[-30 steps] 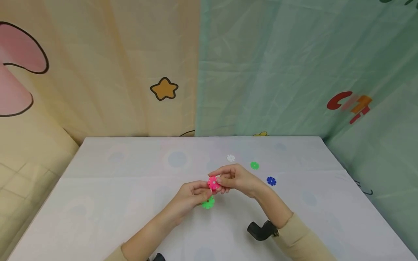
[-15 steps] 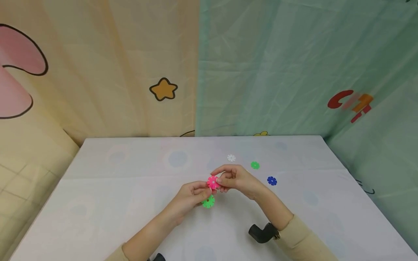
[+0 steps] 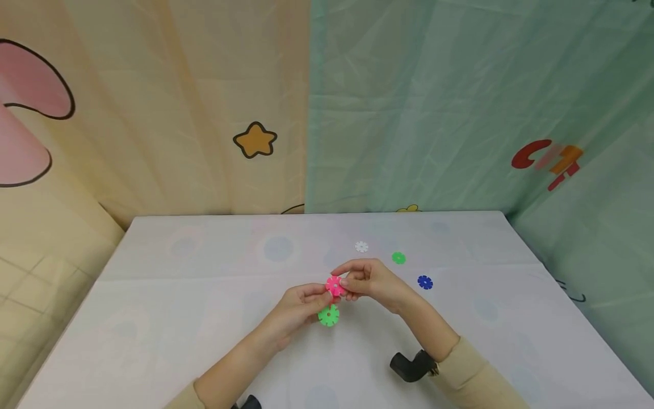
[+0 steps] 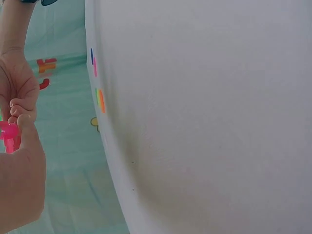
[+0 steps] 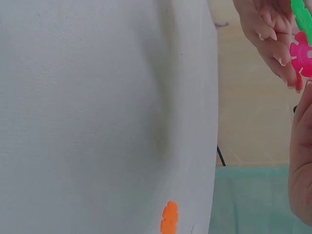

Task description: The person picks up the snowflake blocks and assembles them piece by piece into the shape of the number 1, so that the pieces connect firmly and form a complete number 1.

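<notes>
While two hands hold one pink disc, one green disc beside.

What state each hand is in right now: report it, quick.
Left hand: closed, holding the pink-and-green disc cluster; exact piece gripped is hidden.
Right hand: closed, pinching the pink disc.

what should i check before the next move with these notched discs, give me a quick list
1. Right hand pinching the pink disc: ok
2. Left hand gripping the held discs: ok, beside the right fingers
3. Slots fully seated: cannot tell, fingers cover the joint
4. White disc and blue disc lying apart from the hands on the table: ok
5. Orange disc visible from the head camera: not ok, right wrist view shows it
</notes>
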Demonstrator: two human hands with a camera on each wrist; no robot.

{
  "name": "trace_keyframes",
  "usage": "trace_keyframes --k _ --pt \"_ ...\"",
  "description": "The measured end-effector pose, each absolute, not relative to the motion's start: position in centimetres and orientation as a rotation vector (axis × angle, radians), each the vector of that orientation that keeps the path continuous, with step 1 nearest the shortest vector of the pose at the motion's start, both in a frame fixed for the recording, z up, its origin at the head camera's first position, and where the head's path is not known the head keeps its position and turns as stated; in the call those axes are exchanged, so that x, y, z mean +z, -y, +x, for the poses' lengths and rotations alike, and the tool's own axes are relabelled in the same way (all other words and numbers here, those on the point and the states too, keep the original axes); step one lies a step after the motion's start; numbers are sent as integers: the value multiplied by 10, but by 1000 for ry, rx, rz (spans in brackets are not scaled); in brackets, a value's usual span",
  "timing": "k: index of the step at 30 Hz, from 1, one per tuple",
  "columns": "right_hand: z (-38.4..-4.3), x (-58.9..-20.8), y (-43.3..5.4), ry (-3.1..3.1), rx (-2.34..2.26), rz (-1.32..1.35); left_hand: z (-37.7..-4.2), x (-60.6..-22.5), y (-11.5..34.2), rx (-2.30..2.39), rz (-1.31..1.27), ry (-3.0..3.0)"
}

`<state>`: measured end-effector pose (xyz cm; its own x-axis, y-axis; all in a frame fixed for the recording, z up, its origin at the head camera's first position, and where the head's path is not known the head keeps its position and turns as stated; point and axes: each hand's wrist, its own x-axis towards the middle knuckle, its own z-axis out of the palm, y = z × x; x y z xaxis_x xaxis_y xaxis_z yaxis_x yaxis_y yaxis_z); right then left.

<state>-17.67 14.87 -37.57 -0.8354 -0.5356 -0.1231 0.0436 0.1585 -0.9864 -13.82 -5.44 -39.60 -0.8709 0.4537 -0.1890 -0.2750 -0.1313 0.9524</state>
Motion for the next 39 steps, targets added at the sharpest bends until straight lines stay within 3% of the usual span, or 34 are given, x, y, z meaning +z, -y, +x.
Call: trace_keyframes --k 22,39 --pt "-176 -382 -154 -2048 -1675 -438 -141 -400 49 2140 29 -1701" --pt "-183 -378 -202 -2091 -1743 -269 -140 -396 59 2102 17 -1729"
